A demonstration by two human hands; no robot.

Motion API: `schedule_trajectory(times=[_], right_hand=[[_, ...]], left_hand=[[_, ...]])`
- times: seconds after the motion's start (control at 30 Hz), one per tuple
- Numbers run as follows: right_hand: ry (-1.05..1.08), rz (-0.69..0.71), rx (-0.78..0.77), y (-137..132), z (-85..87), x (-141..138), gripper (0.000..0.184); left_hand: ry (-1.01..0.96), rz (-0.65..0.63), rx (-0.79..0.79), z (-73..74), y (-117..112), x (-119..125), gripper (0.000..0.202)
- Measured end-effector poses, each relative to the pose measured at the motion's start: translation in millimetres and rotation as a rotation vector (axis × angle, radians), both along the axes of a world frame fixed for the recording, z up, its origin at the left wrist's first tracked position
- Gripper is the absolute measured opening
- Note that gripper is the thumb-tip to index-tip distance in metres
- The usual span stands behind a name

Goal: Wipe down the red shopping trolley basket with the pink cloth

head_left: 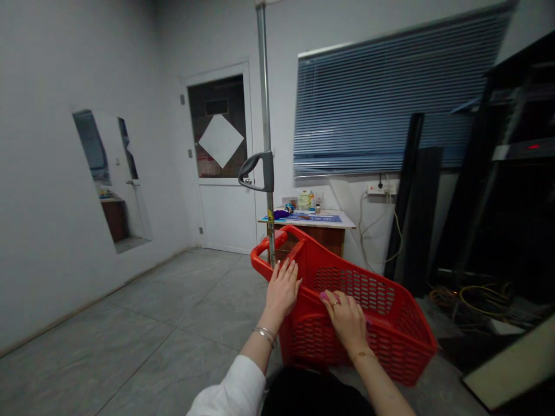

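Note:
A red plastic shopping cart basket [310, 335] with slotted walls stands right in front of me, its handle end to the left. My left hand [282, 292] lies on its near upper edge close to the handle, fingers stretched out and nothing held. Further right, my right hand [348, 320] is curled over the near rim. Bits of a pink-purple cloth [323, 296] show at its fingertips and beside the palm; most of it is hidden under the hand.
Behind the cart handle rises a metal pole [264, 86] with a grey grip [269, 172]. A small table [347, 221] with bottles and a purple item is by the wall. Black panels [405, 202] and coiled cables [481, 300] are at right; grey floor [173, 346] spreads left.

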State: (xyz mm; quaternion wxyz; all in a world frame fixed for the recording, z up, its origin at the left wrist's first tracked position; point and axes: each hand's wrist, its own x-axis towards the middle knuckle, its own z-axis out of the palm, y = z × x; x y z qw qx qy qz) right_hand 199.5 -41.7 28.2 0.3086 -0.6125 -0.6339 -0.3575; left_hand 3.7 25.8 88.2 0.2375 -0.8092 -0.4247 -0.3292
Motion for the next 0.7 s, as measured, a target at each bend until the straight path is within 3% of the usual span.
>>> schedule_trajectory(times=[0.17, 0.3, 0.4, 0.53, 0.7], right_hand=[[0.025, 0.075, 0.060, -2, -8.5, 16, 0.031], [0.077, 0.131, 0.072, 3, -13.0, 23, 0.035], [0.129, 0.094, 0.075, 5, -13.7, 24, 0.041], [0.131, 0.000, 0.077, 12, -3.5, 5, 0.036], [0.112, 0.007, 0.082, 21, 10.3, -31, 0.030]], left_hand=[[-0.028, 0.031, 0.013, 0.4, -3, 14, 0.045], [0.015, -0.026, 0.028, -2.5, -5, 22, 0.048], [0.004, -0.041, 0.012, -6.2, -6, 26, 0.051], [-0.005, -0.038, -0.009, -8.1, -6, 29, 0.049], [-0.012, -0.017, -0.015, -8.6, -7, 26, 0.048]])
